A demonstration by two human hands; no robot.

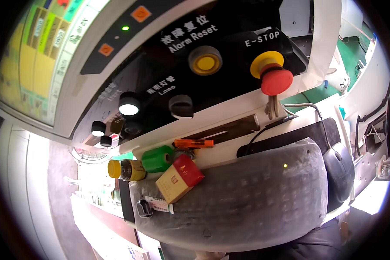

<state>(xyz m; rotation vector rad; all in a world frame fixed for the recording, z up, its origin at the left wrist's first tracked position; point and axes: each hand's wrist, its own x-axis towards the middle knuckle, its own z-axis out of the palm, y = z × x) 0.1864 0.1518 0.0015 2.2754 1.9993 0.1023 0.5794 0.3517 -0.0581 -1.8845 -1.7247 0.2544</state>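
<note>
Keyboard (242, 195) under a cloudy plastic cover: lies on the white counter (223, 155), small yellow light lit near its far right corner. Taken as the landmark for all places below.

Hands: at the keyboard's near edge, a skin-toned sliver, probably the right hand (209, 255), with dark cloth, likely a sleeve (307, 245), to its right. Fingers hidden; cannot tell whether spread, together or pinching. Left hand not seen.

On the keyboard's left end: a red-and-cream box (180, 179), tilted across the far edge; a printed paper slip (160, 205); a small black object (144, 209) just beside the slip.

Beyond its far left edge: yellow-lidded jar (132, 170) on its side, green roll (157, 159), orange tool (194, 143). Off its right end: black mouse (339, 167) on a dark pad (320, 130).

Farther beyond: black control panel (229, 93) with red knob (276, 81) and yellow button (205, 63).

Step, as judged: a pause, no key pressing visible. Any keying would call for fingers above the cover, clear of the box.
</note>
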